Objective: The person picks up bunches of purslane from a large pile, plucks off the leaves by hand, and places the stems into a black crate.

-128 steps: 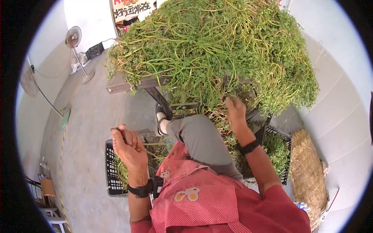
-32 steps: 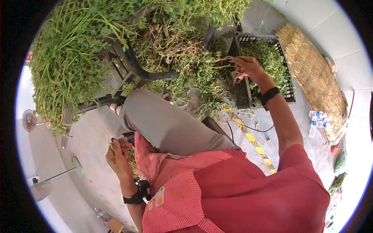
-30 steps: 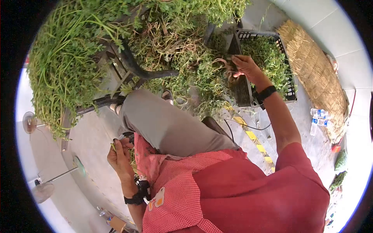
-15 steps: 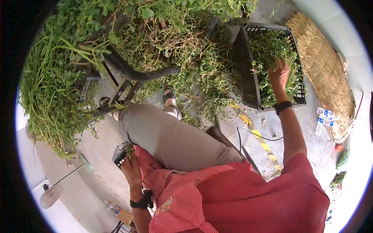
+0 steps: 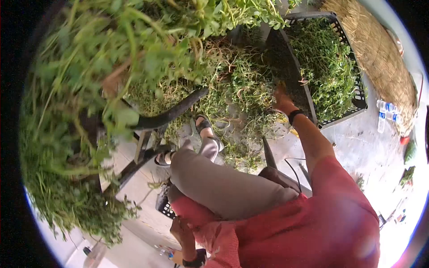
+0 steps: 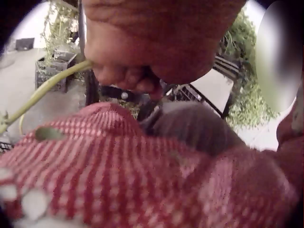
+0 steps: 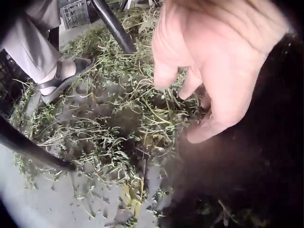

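In the left wrist view my left hand (image 6: 156, 38) has its fingers curled round a thick green stem (image 6: 52, 84) that sticks out to the side, above the red checked apron (image 6: 104, 156). The head view shows that hand (image 5: 182, 233) low, beside my lap. My right hand (image 5: 283, 100) is at the dark outer side of the black crate (image 5: 308, 105), which holds leafy greens (image 5: 328, 67). Its fingers (image 7: 166, 75) are loosely bent with nothing between them, above stems and leaves scattered on the floor (image 7: 95, 137).
A large heap of green plants (image 5: 67, 147) fills the upper left, close to the camera. Dark chair or table legs (image 5: 172, 111) stand among floor scraps. Beyond the crate lie a rolled straw mat (image 5: 380, 58) and plastic bottles (image 5: 382, 118). A cable (image 5: 292, 169) curves near my seat.
The bundle of roots and stems my right hand held is gone from it; that hand went over the crate, then back beside it. My left hand has lowered. The view has swung nearer the heap.
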A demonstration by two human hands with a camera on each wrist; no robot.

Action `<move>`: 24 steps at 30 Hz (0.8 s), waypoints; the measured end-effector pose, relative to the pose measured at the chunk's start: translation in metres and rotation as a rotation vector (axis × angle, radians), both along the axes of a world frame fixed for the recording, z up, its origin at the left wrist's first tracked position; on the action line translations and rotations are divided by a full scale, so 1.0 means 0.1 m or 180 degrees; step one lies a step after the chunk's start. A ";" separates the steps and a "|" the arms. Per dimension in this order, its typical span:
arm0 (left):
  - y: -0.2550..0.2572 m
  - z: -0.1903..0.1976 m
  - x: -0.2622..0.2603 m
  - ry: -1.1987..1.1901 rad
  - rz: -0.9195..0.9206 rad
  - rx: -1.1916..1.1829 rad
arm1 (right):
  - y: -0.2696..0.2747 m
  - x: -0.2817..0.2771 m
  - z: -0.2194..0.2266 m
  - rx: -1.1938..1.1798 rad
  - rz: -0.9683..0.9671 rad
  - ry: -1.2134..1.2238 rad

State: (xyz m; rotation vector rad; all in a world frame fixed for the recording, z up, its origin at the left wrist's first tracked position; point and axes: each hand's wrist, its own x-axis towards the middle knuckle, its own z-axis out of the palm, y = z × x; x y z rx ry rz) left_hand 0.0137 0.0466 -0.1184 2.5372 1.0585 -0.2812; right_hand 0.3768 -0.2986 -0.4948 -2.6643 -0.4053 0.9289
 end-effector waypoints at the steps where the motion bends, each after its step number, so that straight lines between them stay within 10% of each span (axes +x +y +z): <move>1: -0.04 0.08 0.13 -0.0142 0.0477 -0.0150 | 0.04 0.04 -0.06 -0.0021 -0.0035 0.0011; 2: -0.07 0.15 0.27 -0.0064 0.1257 -0.0023 | 0.12 0.06 -0.12 0.0061 -0.0234 0.0322; 10: 0.26 -0.37 -0.75 0.0311 0.0494 0.0227 | 0.83 0.23 -0.37 0.0890 -0.0604 0.0273; 11: 0.19 -0.34 -0.68 0.0321 0.0494 0.0245 | 0.92 0.35 0.00 0.0730 -0.0616 0.0681; 14: 0.02 -0.21 -0.31 0.0277 0.1152 0.0146 | 1.09 0.24 -1.06 0.0652 -0.0474 -0.0329; 16: 0.20 -0.13 -0.23 0.0240 0.1375 0.0289 | 1.15 0.43 -0.60 0.0439 -0.0913 0.1008; 20: 0.31 -0.15 -0.29 0.0342 0.1529 0.0409 | 1.19 0.38 -1.08 0.0223 -0.0992 0.0326; 24: 0.23 -0.24 -0.34 0.0395 0.1567 0.0385 | 1.05 0.31 -1.22 0.1352 -0.1519 0.0372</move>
